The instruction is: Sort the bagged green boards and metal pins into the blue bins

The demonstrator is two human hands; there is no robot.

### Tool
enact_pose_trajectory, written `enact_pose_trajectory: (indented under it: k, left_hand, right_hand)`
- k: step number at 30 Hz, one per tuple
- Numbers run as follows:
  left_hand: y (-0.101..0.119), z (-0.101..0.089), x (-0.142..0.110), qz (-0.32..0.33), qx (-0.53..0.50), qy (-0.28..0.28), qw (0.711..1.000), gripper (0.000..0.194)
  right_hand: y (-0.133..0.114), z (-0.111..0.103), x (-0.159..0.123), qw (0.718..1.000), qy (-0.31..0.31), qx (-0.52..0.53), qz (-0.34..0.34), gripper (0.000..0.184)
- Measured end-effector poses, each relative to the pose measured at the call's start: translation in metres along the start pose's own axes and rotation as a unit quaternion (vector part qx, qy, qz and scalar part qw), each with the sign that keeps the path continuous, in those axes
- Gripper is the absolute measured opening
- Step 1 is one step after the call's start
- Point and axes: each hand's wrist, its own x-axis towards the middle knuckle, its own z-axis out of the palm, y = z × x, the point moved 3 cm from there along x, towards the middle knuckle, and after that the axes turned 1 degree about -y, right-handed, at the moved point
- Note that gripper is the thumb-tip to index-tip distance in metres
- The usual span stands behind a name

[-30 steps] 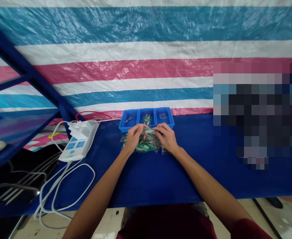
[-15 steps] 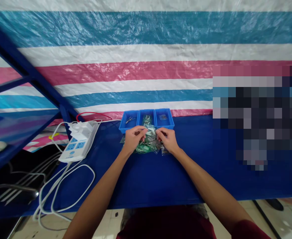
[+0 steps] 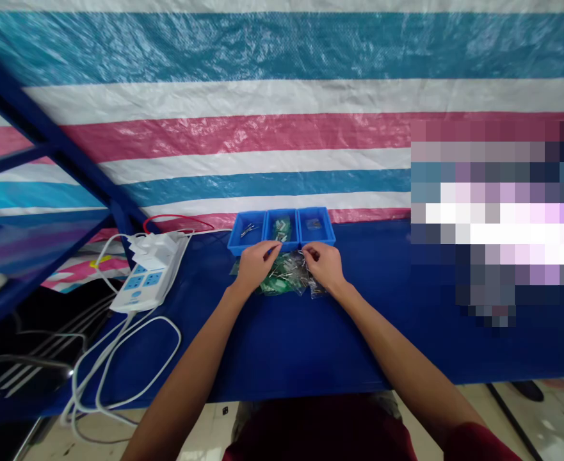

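My left hand [image 3: 257, 264] is closed in a pinch at the front edge of the middle blue bin [image 3: 282, 245]; anything between its fingertips is too small to tell. My right hand [image 3: 324, 264] also pinches, near the right bin's front corner, with a small silvery bit at its fingertips that I cannot make out. Beneath and between both hands lies a pile of clear and green plastic bags [image 3: 282, 280] with thin metal pieces. A green bag [image 3: 282, 228] with pale pieces sits in the middle bin.
The left blue bin [image 3: 236, 242] holds a few thin metal pieces [image 3: 249, 230]; the right bin [image 3: 330, 234] has a small clear packet [image 3: 314, 224]. A white power strip [image 3: 140, 285] and looped white cables [image 3: 178, 346] lie left. A striped sheet [image 3: 272, 137] hangs behind the table [image 3: 301, 352].
The clear bag with silvery pieces that showed between my hands is no longer raised there. My hands stay nearly in place, and the view has shifted slightly.
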Motion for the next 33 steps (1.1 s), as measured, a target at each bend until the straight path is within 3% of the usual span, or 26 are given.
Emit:
enact_pose_trajectory:
  k: [6, 13, 25, 28, 33]
  left_hand:
    - [-0.005, 0.005, -0.003, 0.029, 0.031, -0.025, 0.999, 0.027]
    - [-0.004, 0.006, -0.004, 0.036, 0.024, -0.032, 0.999, 0.029]
    - [-0.003, 0.004, -0.004, 0.038, -0.002, -0.017, 0.999, 0.027]
    - [-0.003, 0.003, -0.005, 0.033, -0.009, -0.009, 0.999, 0.026]
    - [-0.002, 0.003, -0.007, 0.039, -0.01, -0.001, 0.999, 0.027]
  right_hand:
    - [0.002, 0.008, 0.0, 0.989, -0.108, -0.102, 0.004, 0.011]
    - [0.001, 0.012, 0.0, 0.982, -0.143, -0.127, -0.004, 0.007]
    - [0.003, 0.019, -0.001, 0.982, -0.112, -0.127, -0.082, 0.008]
    - [0.001, 0.016, -0.002, 0.988, -0.066, -0.098, -0.101, 0.013]
    - [-0.002, 0.007, -0.002, 0.997, 0.016, -0.004, -0.069, 0.018]
